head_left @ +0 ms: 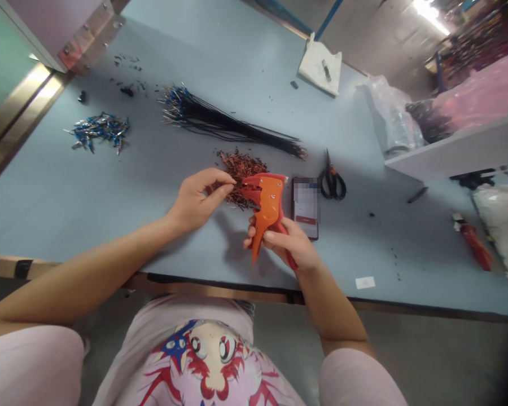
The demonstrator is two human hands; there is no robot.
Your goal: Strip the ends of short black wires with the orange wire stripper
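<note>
Your pink cartoon-print T-shirt shows below the pale blue desk. Your right hand grips the orange-and-red wire stripper firmly around its handles. Your left hand pinches its fingertips just beside the stripper's nose, holding something too small to tell, above a heap of copper-coloured wire scraps.

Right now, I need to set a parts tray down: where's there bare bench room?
The blue bench is bare left of the left hand, below the blue terminals, and right of the scissors and phone. It's crowded around the wire stripper, copper-ended wire pieces and black wire bundle.
</note>
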